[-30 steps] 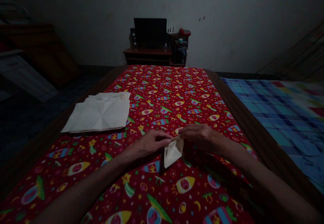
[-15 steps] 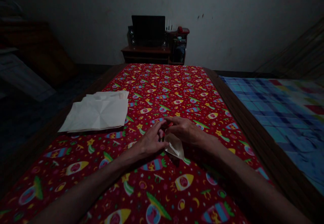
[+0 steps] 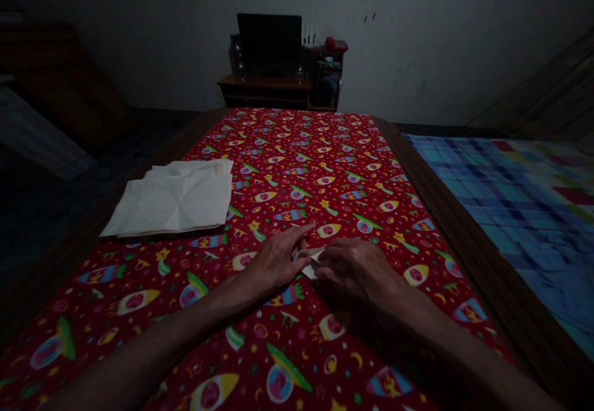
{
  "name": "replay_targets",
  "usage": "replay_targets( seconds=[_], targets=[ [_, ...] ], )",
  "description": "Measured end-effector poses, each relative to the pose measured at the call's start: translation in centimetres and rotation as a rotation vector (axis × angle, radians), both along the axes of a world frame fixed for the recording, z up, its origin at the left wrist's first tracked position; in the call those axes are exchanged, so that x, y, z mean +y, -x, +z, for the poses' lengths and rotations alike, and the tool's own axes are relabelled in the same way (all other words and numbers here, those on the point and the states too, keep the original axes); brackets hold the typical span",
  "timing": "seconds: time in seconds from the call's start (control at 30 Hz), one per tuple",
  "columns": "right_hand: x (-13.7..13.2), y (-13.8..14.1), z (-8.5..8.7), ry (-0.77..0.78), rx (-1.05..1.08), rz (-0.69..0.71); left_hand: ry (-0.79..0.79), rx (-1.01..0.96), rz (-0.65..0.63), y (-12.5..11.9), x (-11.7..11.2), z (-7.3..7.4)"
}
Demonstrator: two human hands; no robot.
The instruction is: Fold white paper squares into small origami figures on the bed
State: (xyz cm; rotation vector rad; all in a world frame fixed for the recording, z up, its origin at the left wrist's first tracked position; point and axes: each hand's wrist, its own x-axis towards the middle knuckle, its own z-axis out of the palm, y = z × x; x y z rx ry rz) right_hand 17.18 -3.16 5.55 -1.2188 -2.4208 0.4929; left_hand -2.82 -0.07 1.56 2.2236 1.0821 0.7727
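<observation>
Between my hands, low over the red patterned cloth [image 3: 288, 312], is a small piece of folded white paper [image 3: 310, 268]. My left hand [image 3: 281, 256] has its thumb at the paper's left edge, with its index finger stretched out above. My right hand [image 3: 355, 265] has curled fingers pinching the right part of the paper and hiding much of it. A pile of larger creased white paper sheets [image 3: 174, 203] lies on the cloth, farther off to the left.
A dark monitor [image 3: 269, 43] stands on a wooden desk [image 3: 264, 92] beyond the far end. A red telephone [image 3: 336, 44] is beside it. To the right lies a blue checked cloth [image 3: 468, 182]; wooden furniture [image 3: 51, 77] stands at the left.
My right hand has moved down and toward me, and its fingers have closed over the paper's right part, covering more of it. My left index finger is straighter. The view has tilted slightly.
</observation>
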Motion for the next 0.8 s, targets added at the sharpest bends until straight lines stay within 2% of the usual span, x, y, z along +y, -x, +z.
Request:
replay_targets(
  seconds=[0.1, 0.23, 0.37, 0.47, 0.6, 0.8],
  targets=[
    [0.0, 0.5, -0.4, -0.014, -0.126, -0.081, -0.015, 0.014, 0.009, 0.0, -0.1, -0.1],
    [0.3, 1.0, -0.8, -0.040, -0.205, -0.143, -0.033, 0.015, 0.012, 0.0, -0.2, 0.4],
    [0.4, 1.2, -1.4, -0.066, -0.337, -0.166, -0.141, -0.013, -0.018, 0.1, -0.2, 1.1],
    [0.3, 1.0, -2.1, -0.151, -0.299, -0.111, -0.189, -0.009, -0.024, 0.0, -0.1, 1.2],
    [-0.1, 0.7, -2.7, -0.272, -0.183, -0.058, -0.162, -0.016, -0.013, -0.2, -0.2, 0.9],
    [0.3, 0.5, -2.7, -0.278, -0.189, -0.016, -0.124, -0.013, -0.093, -0.3, -0.3, 0.9]
  ],
)
